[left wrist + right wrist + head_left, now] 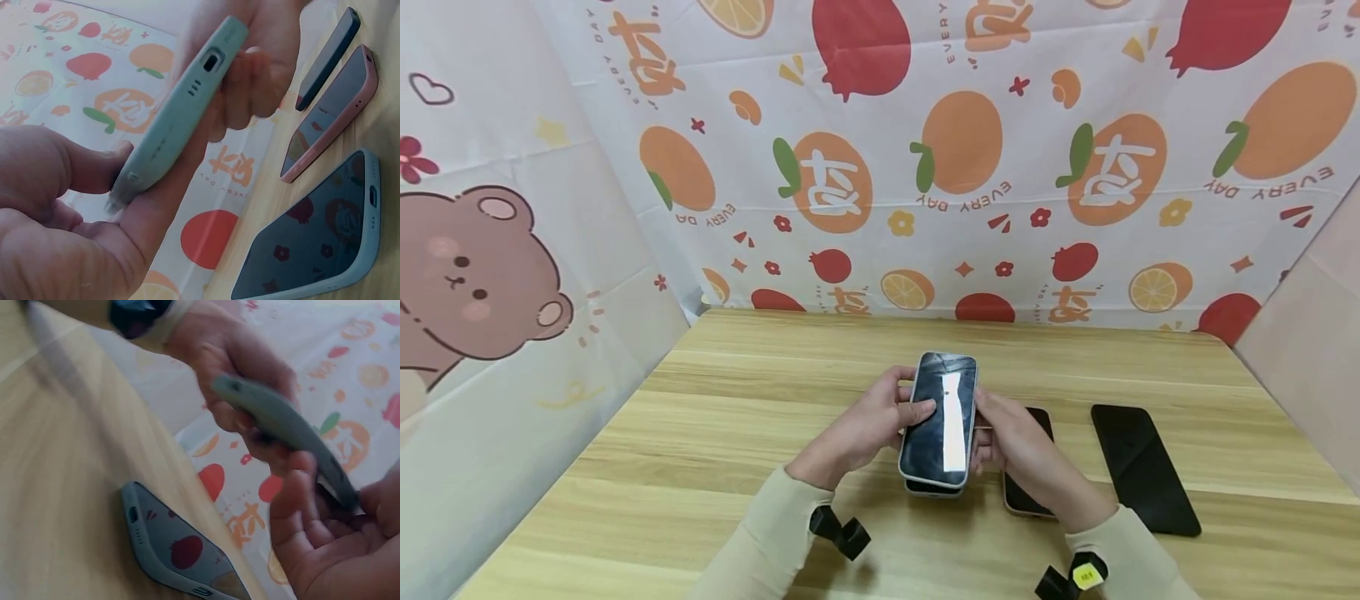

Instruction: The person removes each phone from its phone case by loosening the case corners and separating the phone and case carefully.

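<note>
Both hands hold a smartphone [925, 437] in a pale green case, raised and tilted, its glossy screen catching a bright reflection. My left hand [865, 421] grips its left side, thumb over the screen edge and fingers behind. On the opposite edge, my right hand [1018, 442] has its thumb at the side and fingers curled underneath. The left wrist view shows the case's bottom end with its charging port [212, 62]. Below the held phone, a second phone in a pale blue case [312, 231] lies face up on the table, mostly hidden from the head view.
A phone in a pink case [331, 112] lies on the wooden table [700, 433], partly behind my right hand in the head view. Farther right lies a larger black phone [1146, 471]. A fruit-printed cloth [887, 175] hangs along the table's back edge.
</note>
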The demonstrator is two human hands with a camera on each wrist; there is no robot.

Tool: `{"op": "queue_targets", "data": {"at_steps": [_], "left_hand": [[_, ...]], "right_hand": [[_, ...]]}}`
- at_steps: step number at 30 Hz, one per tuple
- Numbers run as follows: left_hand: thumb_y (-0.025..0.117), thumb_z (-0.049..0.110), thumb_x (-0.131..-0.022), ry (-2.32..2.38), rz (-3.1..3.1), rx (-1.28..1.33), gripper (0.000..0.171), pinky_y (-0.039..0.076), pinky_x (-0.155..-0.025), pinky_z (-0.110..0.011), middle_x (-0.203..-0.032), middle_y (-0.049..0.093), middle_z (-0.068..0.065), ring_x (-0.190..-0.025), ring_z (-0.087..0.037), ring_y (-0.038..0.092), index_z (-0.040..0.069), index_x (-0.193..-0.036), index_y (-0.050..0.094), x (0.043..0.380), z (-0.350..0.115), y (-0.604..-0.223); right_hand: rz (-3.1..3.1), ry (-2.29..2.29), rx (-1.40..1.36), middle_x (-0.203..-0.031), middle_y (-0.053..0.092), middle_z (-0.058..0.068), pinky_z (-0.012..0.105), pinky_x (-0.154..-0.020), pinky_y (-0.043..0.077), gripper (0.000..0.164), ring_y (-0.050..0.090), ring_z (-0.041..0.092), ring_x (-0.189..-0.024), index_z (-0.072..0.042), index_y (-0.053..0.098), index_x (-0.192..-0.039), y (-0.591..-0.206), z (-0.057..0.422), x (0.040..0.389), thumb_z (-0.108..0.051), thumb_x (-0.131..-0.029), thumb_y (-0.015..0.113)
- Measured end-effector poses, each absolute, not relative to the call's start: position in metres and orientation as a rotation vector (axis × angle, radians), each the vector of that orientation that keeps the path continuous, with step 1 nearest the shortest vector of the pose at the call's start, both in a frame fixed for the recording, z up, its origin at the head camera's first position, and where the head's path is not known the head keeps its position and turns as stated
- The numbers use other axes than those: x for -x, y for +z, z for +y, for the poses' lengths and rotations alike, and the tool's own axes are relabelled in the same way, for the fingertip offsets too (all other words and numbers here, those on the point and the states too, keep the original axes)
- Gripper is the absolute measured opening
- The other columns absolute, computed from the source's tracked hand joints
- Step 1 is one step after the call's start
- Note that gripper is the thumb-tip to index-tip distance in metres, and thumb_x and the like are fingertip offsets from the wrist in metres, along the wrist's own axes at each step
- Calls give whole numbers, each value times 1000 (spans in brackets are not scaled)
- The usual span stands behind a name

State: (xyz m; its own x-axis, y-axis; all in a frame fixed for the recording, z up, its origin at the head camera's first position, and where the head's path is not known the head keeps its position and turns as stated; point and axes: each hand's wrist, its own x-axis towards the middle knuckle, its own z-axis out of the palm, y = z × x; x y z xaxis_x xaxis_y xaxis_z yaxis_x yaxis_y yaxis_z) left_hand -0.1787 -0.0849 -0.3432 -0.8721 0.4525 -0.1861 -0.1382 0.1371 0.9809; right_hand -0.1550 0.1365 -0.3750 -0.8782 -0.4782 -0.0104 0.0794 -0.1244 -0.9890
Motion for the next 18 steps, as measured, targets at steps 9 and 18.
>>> {"op": "queue_targets", "data": {"at_steps": [9,18], "left_hand": [[54,12,-102,1823,2025,-262,47,61,-68,-39,-121,60,-21,-84,-19,69,3,-142,30,182,-84,-346],[59,17,-100,1815,2092,-220,45,61,-69,-39,-117,64,-19,-84,-19,70,4,-136,36,186,-87,-348]], "right_hand": [[1813,-1913,476,-97,70,19,35,-73,62,51,71,22,-77,12,49,-129,-375,134,139,-34,-107,43],[1902,-1888,500,-110,69,24,34,-84,60,46,74,25,-89,12,49,-132,-372,136,136,-24,-103,54]]}}
